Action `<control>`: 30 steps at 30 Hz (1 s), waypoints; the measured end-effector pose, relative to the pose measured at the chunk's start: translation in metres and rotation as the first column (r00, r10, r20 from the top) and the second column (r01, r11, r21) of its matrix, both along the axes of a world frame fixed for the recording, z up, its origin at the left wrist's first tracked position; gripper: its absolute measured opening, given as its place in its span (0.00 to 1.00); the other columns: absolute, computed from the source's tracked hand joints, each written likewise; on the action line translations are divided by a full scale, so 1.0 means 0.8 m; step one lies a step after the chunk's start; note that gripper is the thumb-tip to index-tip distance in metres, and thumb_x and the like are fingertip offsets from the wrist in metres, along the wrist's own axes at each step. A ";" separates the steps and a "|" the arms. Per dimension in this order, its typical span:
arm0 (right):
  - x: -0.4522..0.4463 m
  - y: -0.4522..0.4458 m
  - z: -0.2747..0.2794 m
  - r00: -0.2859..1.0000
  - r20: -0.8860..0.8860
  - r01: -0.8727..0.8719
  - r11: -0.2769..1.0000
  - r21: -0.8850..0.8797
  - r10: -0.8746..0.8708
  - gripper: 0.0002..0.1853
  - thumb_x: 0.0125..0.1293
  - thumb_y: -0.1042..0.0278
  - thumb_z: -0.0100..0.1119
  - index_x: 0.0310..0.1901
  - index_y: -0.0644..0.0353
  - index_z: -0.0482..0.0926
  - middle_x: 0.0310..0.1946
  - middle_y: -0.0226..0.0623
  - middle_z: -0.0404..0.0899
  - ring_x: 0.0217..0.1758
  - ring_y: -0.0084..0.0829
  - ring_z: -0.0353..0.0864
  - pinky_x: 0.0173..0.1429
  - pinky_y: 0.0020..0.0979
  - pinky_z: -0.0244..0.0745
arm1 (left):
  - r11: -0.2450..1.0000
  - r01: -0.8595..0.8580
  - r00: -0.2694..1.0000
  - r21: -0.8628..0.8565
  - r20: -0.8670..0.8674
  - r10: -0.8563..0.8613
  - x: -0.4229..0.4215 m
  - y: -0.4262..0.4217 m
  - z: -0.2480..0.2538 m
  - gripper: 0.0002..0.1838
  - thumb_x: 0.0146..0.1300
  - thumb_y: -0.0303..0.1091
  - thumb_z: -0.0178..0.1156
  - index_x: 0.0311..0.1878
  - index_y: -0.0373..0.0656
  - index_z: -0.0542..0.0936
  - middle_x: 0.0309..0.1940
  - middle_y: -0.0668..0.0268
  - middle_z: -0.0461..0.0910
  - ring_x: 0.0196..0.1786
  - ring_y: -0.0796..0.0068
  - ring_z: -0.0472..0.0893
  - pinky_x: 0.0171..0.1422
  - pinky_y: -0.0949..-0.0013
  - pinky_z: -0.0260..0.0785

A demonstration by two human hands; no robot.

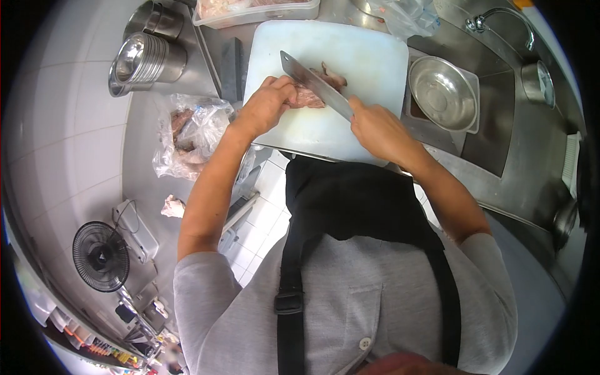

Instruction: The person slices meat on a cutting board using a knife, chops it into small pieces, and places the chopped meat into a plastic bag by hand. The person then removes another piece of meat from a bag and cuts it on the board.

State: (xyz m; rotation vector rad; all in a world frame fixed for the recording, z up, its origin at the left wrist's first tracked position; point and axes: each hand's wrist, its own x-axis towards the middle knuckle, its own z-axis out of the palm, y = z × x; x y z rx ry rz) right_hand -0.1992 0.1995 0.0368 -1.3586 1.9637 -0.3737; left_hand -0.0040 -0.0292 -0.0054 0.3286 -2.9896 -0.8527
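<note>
Piece of meat (pixel 306 99): on the white cutting board (pixel 369 56), under the fingers of the left hand and running out to that hand's right. Darker bits of the meat show on the far side of the blade.

Left hand (pixel 269 103): fingers bent and drawn together, knuckles up, gripping the meat's near-left end. Wrist low over the board's left edge; forearm slants outward from it, back toward the body.

Right hand (pixel 378 130): fist closed around the knife (pixel 317 86), handle hidden within it. Blade runs from this hand away and leftward across the meat, its holed end just beyond the left hand's fingers. Depth of blade in meat: cannot tell. Right forearm angles in from the right side, elbow out and back.

Further out: dark bar (pixel 231 69) beyond the left hand and to its left, alongside the board. Clear bag (pixel 192 137) with meat inside, left of the left wrist on the steel worktop (pixel 144 181). Stacked metal bowls (pixel 147 59) farther off on that side. Plastic tub (pixel 265 17) of meat well beyond the left hand. Metal bowl (pixel 440 90) to the right of the right hand, past the board's edge.
</note>
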 end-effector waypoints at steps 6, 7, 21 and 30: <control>0.001 -0.012 -0.013 0.999 0.049 0.024 0.999 -0.044 -0.022 0.15 0.81 0.67 0.53 0.59 0.70 0.71 0.37 0.62 0.85 0.43 0.66 0.85 0.50 0.62 0.74 | 1.000 0.007 0.998 0.027 -0.064 -0.005 0.004 0.001 -0.002 0.15 0.56 0.16 0.69 0.43 0.44 0.78 0.54 0.63 0.81 0.60 0.47 0.78 0.66 0.53 0.75; 0.002 -0.015 -0.013 0.998 0.056 0.028 0.999 -0.020 -0.027 0.14 0.80 0.69 0.52 0.58 0.70 0.72 0.38 0.63 0.86 0.44 0.66 0.86 0.51 0.62 0.75 | 1.000 -0.003 0.998 0.019 -0.068 0.004 0.004 -0.001 -0.003 0.15 0.56 0.16 0.69 0.43 0.44 0.79 0.55 0.63 0.81 0.61 0.47 0.78 0.66 0.53 0.75; 0.024 -0.031 -0.056 1.000 0.012 0.004 0.997 -0.071 -0.003 0.12 0.78 0.73 0.50 0.56 0.72 0.71 0.36 0.63 0.85 0.40 0.66 0.86 0.49 0.64 0.75 | 0.998 -0.052 0.991 0.031 -0.121 0.056 0.012 0.009 -0.019 0.13 0.57 0.15 0.70 0.41 0.43 0.81 0.59 0.60 0.82 0.63 0.47 0.79 0.66 0.53 0.76; 0.047 -0.031 -0.051 0.995 -0.097 0.015 0.997 -0.071 -0.022 0.09 0.76 0.74 0.50 0.51 0.69 0.73 0.38 0.61 0.89 0.43 0.59 0.92 0.47 0.58 0.85 | 0.997 -0.076 0.987 0.006 -0.142 0.076 0.006 0.016 -0.018 0.11 0.58 0.15 0.69 0.40 0.42 0.82 0.58 0.57 0.82 0.65 0.47 0.78 0.68 0.53 0.75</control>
